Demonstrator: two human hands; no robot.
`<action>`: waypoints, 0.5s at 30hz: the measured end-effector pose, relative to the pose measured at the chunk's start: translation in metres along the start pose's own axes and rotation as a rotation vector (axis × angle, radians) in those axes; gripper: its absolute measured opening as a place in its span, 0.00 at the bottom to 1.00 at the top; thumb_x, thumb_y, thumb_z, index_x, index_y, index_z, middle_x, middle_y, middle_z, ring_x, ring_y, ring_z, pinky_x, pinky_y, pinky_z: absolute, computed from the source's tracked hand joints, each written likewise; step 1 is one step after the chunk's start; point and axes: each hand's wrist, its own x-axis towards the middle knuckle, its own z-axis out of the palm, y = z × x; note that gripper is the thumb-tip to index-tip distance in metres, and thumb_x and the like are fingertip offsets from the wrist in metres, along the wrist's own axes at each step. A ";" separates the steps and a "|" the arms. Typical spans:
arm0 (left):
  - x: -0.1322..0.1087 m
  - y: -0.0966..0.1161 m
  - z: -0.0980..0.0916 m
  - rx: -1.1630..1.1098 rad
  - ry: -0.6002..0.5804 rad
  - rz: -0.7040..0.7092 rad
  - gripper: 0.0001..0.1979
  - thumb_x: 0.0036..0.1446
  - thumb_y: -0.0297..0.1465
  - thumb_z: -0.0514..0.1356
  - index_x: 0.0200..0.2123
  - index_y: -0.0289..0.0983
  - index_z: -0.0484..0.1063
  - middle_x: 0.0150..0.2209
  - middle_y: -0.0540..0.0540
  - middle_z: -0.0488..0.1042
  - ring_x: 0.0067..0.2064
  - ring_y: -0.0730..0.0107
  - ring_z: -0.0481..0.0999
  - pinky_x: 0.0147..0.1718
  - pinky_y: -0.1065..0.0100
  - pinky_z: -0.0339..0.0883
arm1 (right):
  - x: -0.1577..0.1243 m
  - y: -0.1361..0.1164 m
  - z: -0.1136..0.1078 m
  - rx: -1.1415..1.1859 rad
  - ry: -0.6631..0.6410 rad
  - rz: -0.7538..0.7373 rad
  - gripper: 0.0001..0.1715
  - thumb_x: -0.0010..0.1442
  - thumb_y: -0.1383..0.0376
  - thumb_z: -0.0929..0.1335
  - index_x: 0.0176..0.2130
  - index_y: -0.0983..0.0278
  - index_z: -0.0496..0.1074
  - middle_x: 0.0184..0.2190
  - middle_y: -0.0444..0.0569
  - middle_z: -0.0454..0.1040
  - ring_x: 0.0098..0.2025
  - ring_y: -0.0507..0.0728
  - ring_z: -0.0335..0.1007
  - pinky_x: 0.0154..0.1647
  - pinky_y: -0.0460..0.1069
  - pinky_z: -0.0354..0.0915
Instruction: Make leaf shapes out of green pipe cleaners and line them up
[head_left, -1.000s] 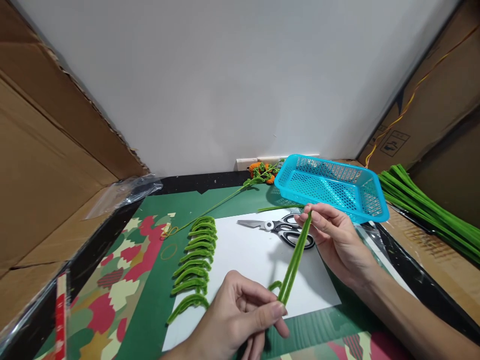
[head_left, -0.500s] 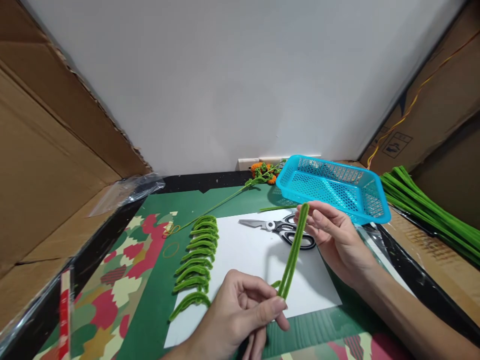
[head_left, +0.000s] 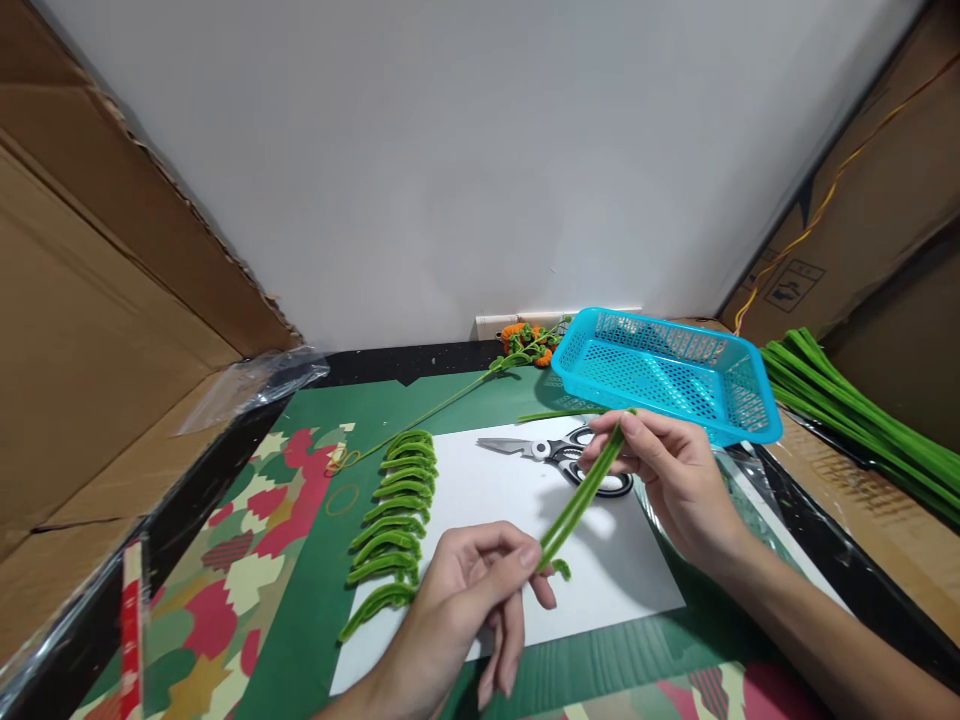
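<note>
A folded green pipe cleaner (head_left: 581,500) slants between my two hands above a white sheet of paper (head_left: 480,480). My left hand (head_left: 487,600) pinches its lower end between thumb and fingers. At the upper, folded end, my right hand (head_left: 667,465) grips it with thumb and fingertips. A short curled green piece (head_left: 561,569) shows just beside the left fingertips; whether it joins the held one I cannot tell. Behind the right hand lie scissors (head_left: 555,455) with black and white handles, partly covered. Several bent green pipe cleaner pieces (head_left: 390,525) form a column along the paper's left edge.
A blue plastic basket (head_left: 667,380) stands at the back right. Beside it lies an orange flower (head_left: 517,338) on a long green stem. Bundled green pipe cleaners (head_left: 862,430) rest at far right. Cardboard walls (head_left: 112,220) flank the table, and a plastic bag (head_left: 255,385) lies back left.
The pipe cleaner has tilted from steep to more slanted. My right hand has closed its thumb over the folded top, and my left hand has shifted slightly left and up with the lower end.
</note>
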 end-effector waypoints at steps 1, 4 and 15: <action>0.001 0.001 -0.001 0.007 0.028 0.020 0.22 0.63 0.48 0.67 0.31 0.34 0.74 0.13 0.52 0.71 0.10 0.81 0.60 0.08 0.82 0.54 | 0.000 0.001 0.000 -0.008 -0.003 0.002 0.16 0.66 0.52 0.75 0.41 0.62 0.85 0.33 0.50 0.84 0.32 0.54 0.82 0.36 0.46 0.78; 0.002 0.002 -0.004 0.019 0.095 0.060 0.21 0.65 0.48 0.65 0.31 0.35 0.73 0.12 0.53 0.69 0.10 0.81 0.58 0.08 0.83 0.53 | 0.001 0.003 0.000 -0.001 -0.024 0.018 0.15 0.66 0.53 0.76 0.41 0.62 0.84 0.27 0.46 0.80 0.25 0.52 0.77 0.28 0.45 0.75; -0.004 0.006 -0.001 -0.120 0.180 0.100 0.18 0.71 0.47 0.56 0.50 0.39 0.73 0.36 0.48 0.79 0.14 0.79 0.68 0.08 0.80 0.56 | -0.006 0.000 -0.001 0.059 -0.123 0.009 0.10 0.66 0.59 0.76 0.40 0.64 0.80 0.31 0.50 0.82 0.27 0.57 0.82 0.25 0.48 0.78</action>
